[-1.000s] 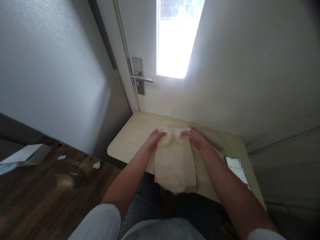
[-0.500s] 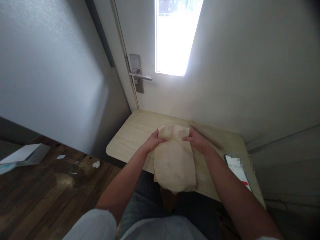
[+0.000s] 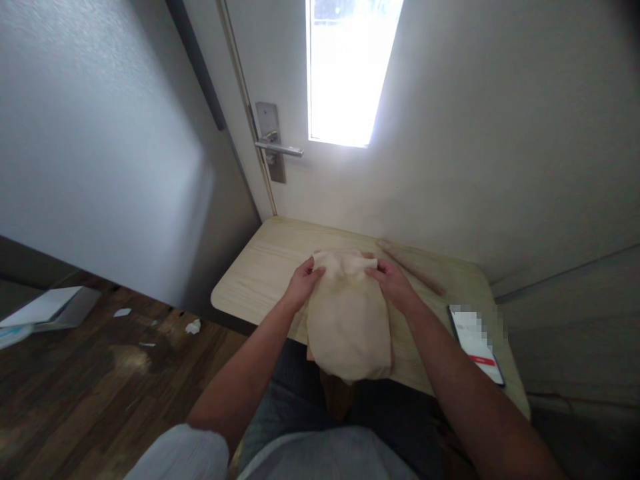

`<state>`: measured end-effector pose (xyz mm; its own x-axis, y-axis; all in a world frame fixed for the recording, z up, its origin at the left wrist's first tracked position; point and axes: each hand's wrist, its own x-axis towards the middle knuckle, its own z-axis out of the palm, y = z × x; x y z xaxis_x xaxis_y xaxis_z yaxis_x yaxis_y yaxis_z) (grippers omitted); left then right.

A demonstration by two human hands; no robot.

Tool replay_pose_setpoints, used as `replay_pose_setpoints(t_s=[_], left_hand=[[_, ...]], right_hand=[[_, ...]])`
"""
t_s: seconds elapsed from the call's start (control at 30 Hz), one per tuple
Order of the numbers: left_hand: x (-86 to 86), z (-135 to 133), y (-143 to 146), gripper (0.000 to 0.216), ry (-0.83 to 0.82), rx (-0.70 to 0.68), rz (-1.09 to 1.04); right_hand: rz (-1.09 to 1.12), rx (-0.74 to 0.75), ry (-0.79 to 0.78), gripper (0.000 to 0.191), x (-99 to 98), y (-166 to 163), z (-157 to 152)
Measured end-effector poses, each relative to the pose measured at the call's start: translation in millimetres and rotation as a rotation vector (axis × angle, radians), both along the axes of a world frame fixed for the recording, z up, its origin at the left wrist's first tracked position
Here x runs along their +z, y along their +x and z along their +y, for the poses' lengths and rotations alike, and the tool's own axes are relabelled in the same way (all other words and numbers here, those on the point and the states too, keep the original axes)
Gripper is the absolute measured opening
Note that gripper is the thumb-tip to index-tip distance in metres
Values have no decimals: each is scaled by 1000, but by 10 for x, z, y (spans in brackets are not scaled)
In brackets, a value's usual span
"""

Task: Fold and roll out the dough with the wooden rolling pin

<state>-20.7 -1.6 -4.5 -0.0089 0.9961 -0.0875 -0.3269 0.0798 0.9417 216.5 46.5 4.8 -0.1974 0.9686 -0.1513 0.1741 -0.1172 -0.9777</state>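
Note:
A pale beige, floppy sheet that looks like rolled-out dough (image 3: 347, 327) lies on the table, its rounded near end hanging over the front edge. My left hand (image 3: 301, 283) is closed on its far left corner, thumb on top. The far right corner is pinched in my right hand (image 3: 393, 280). Between both hands the far edge is raised and wrinkled. A flat wooden board (image 3: 311, 351) shows a little from beneath the sheet's left side; the rest of it is hidden.
A thin wooden rolling pin (image 3: 413, 268) lies behind my right hand. A phone (image 3: 475, 343) with a lit screen rests at the table's right. The light wooden table (image 3: 255, 267) stands against a door with a metal handle (image 3: 280, 148). Paper scraps (image 3: 193, 327) litter the floor at left.
The far edge of the sheet, flatter before, is now lifted and bunched between my hands. My fingers have closed in tighter at the corners. The view has shifted slightly.

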Motion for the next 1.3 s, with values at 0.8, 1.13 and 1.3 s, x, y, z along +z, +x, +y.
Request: replay_pose_setpoints(t_s=[0.8, 1.13, 1.3], left_hand=[[118, -219, -43, 41, -3, -106, 277], [-157, -305, -116, 21, 225, 201, 1088], [-132, -308, -95, 17, 142, 199, 900]], right_hand=[[127, 248, -149, 40, 196, 150, -217], [-695, 141, 358, 23, -36, 157, -358], [-594, 14, 295, 23, -53, 146, -420]])
